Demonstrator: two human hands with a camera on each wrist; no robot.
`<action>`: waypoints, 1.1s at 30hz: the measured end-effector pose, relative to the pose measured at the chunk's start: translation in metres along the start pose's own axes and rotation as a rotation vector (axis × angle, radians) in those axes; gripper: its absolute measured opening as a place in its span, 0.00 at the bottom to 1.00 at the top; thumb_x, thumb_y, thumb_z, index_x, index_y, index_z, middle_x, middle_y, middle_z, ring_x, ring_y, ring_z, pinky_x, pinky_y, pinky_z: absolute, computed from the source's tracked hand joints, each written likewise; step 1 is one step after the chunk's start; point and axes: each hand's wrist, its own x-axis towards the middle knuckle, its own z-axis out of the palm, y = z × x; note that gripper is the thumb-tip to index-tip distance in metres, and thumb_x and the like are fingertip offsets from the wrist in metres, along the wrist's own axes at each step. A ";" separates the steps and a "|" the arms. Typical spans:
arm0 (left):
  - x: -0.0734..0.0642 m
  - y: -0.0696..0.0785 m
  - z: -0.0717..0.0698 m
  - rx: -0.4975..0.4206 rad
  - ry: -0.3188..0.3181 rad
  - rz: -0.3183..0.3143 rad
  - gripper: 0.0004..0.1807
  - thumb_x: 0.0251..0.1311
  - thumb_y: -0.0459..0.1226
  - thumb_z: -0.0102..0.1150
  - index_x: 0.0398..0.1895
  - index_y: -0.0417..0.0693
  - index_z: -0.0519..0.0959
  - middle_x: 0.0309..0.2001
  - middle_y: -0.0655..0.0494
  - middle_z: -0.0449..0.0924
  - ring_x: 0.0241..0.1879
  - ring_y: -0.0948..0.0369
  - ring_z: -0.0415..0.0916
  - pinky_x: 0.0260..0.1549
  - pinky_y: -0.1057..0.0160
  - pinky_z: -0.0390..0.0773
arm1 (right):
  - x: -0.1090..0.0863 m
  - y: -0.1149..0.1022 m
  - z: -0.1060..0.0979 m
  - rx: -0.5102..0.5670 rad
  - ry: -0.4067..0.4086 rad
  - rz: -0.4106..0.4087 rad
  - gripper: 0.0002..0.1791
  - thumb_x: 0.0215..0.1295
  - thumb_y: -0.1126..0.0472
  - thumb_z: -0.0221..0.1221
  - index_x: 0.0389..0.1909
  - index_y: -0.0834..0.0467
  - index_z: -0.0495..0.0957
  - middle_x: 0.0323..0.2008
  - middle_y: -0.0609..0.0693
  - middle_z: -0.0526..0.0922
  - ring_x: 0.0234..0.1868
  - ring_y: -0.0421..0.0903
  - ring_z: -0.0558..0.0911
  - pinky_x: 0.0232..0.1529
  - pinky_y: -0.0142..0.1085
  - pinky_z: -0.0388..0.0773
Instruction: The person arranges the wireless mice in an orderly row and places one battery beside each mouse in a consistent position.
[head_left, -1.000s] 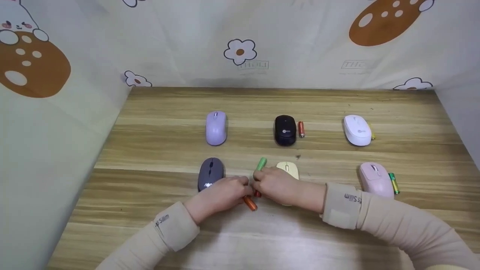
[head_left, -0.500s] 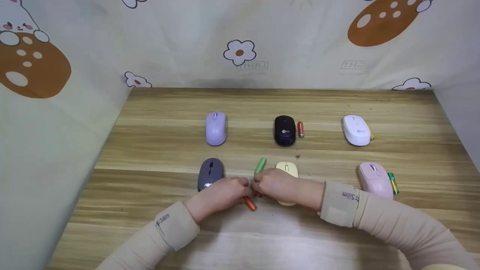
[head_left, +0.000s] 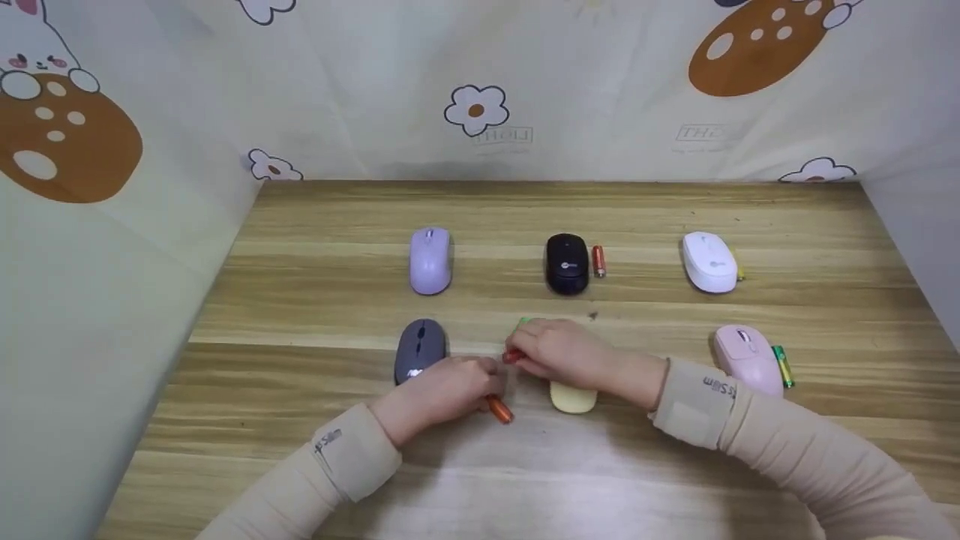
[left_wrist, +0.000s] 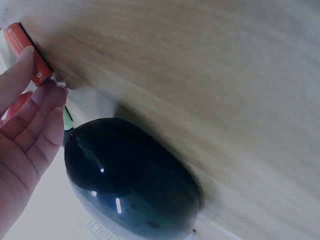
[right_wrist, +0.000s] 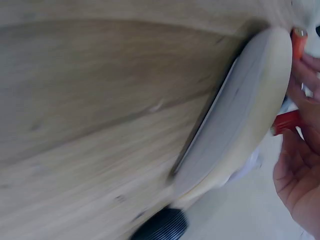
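Observation:
Near the middle of the table, my left hand (head_left: 442,388) pinches an orange battery (head_left: 499,409); the left wrist view shows the thumb on that orange battery (left_wrist: 27,52). My right hand (head_left: 574,356) holds a red battery (head_left: 513,355) between thumb and fingers, just right of the left fingertips. Beneath the right hand lies a pale yellow mouse (head_left: 574,399), its front part hidden. A green battery (head_left: 525,321) barely shows beyond the right knuckles. Beside the left hand sits a dark grey mouse (head_left: 421,346), partly covered by it.
Along the back stand a purple mouse (head_left: 430,261), a black mouse (head_left: 567,262) with a red-wrapped battery (head_left: 598,260) beside it, and a white mouse (head_left: 709,262) with a yellow battery (head_left: 741,275). At right, a pink mouse (head_left: 748,360) lies next to a green-and-yellow battery (head_left: 782,366).
My right hand has moved slightly away from me and to the right, raising the red battery clear of the left fingers and covering most of the green battery. The left hand stays put.

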 end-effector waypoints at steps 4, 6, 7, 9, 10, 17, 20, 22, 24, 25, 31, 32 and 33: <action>0.001 0.002 -0.001 0.055 0.004 0.017 0.04 0.49 0.36 0.64 0.29 0.50 0.79 0.26 0.57 0.74 0.25 0.64 0.74 0.26 0.68 0.75 | -0.013 0.019 -0.019 0.250 0.048 0.275 0.08 0.58 0.64 0.57 0.37 0.64 0.74 0.28 0.52 0.80 0.27 0.44 0.79 0.28 0.33 0.77; 0.002 0.003 0.000 0.080 0.020 0.030 0.06 0.50 0.39 0.65 0.29 0.50 0.79 0.26 0.58 0.74 0.26 0.63 0.74 0.27 0.67 0.75 | -0.023 0.030 -0.025 0.310 0.038 0.416 0.09 0.57 0.65 0.58 0.37 0.65 0.74 0.24 0.52 0.79 0.24 0.43 0.76 0.24 0.32 0.74; 0.003 0.003 0.000 0.092 0.028 0.037 0.07 0.50 0.41 0.65 0.30 0.50 0.78 0.26 0.58 0.74 0.26 0.63 0.74 0.28 0.67 0.75 | -0.030 0.034 -0.027 0.340 0.024 0.482 0.09 0.56 0.66 0.58 0.36 0.65 0.74 0.23 0.51 0.78 0.22 0.42 0.75 0.22 0.31 0.73; 0.004 0.004 0.000 0.102 0.033 0.040 0.09 0.51 0.44 0.64 0.30 0.51 0.78 0.27 0.58 0.74 0.27 0.63 0.74 0.29 0.66 0.75 | -0.043 0.039 -0.026 0.423 -0.027 0.604 0.09 0.56 0.66 0.58 0.37 0.66 0.73 0.20 0.50 0.77 0.19 0.41 0.74 0.19 0.31 0.72; 0.005 0.005 0.000 0.100 0.031 0.040 0.09 0.51 0.45 0.64 0.31 0.51 0.78 0.28 0.58 0.74 0.28 0.63 0.74 0.29 0.66 0.75 | -0.050 0.040 -0.025 0.471 -0.056 0.655 0.10 0.57 0.66 0.58 0.37 0.67 0.73 0.18 0.50 0.76 0.17 0.40 0.73 0.18 0.32 0.72; 0.008 0.006 -0.006 0.106 -0.015 0.021 0.10 0.48 0.41 0.66 0.34 0.51 0.79 0.30 0.58 0.75 0.30 0.62 0.74 0.33 0.65 0.75 | -0.075 0.026 -0.012 0.727 -0.193 0.860 0.08 0.57 0.69 0.55 0.37 0.68 0.69 0.13 0.51 0.75 0.09 0.39 0.74 0.13 0.36 0.75; 0.006 0.003 -0.011 0.044 -0.023 -0.015 0.12 0.47 0.42 0.67 0.35 0.50 0.80 0.30 0.58 0.75 0.29 0.62 0.73 0.32 0.66 0.75 | -0.074 0.022 -0.010 0.734 -0.189 0.887 0.06 0.56 0.70 0.55 0.34 0.67 0.70 0.13 0.51 0.75 0.08 0.39 0.74 0.12 0.36 0.75; 0.003 -0.001 -0.015 0.011 -0.011 -0.055 0.13 0.47 0.42 0.67 0.36 0.49 0.80 0.29 0.57 0.74 0.28 0.62 0.72 0.30 0.66 0.74 | -0.072 0.020 -0.009 0.723 -0.182 0.902 0.04 0.55 0.70 0.55 0.31 0.66 0.70 0.12 0.51 0.75 0.08 0.39 0.73 0.11 0.35 0.75; -0.001 -0.005 -0.019 0.001 0.020 -0.111 0.13 0.47 0.41 0.67 0.37 0.48 0.80 0.28 0.57 0.73 0.27 0.62 0.70 0.28 0.65 0.73 | -0.071 0.019 -0.008 0.702 -0.172 0.909 0.03 0.55 0.70 0.55 0.28 0.64 0.70 0.12 0.51 0.75 0.07 0.39 0.73 0.11 0.35 0.74; -0.003 -0.007 -0.020 0.009 0.040 -0.144 0.13 0.47 0.40 0.67 0.37 0.48 0.80 0.28 0.57 0.73 0.27 0.62 0.70 0.27 0.65 0.73 | -0.071 0.019 -0.008 0.686 -0.167 0.906 0.03 0.55 0.70 0.55 0.27 0.63 0.69 0.12 0.51 0.74 0.07 0.39 0.73 0.10 0.35 0.74; -0.012 -0.016 -0.022 0.107 0.183 -0.339 0.09 0.48 0.33 0.64 0.34 0.42 0.79 0.28 0.50 0.72 0.28 0.54 0.72 0.25 0.58 0.74 | -0.070 0.020 -0.004 0.593 -0.137 0.855 0.04 0.54 0.70 0.55 0.26 0.62 0.68 0.13 0.49 0.74 0.06 0.38 0.70 0.08 0.34 0.71; -0.014 -0.017 -0.021 0.124 0.202 -0.368 0.09 0.47 0.33 0.64 0.33 0.41 0.79 0.28 0.49 0.72 0.28 0.52 0.73 0.25 0.57 0.74 | -0.070 0.020 -0.004 0.582 -0.131 0.843 0.04 0.54 0.69 0.55 0.26 0.62 0.69 0.13 0.49 0.74 0.06 0.37 0.70 0.08 0.34 0.71; -0.015 -0.017 -0.021 0.139 0.219 -0.398 0.09 0.46 0.34 0.64 0.32 0.40 0.78 0.28 0.48 0.72 0.28 0.51 0.73 0.24 0.56 0.73 | -0.070 0.021 -0.004 0.575 -0.126 0.835 0.04 0.54 0.69 0.55 0.27 0.63 0.69 0.13 0.49 0.74 0.06 0.37 0.69 0.08 0.33 0.70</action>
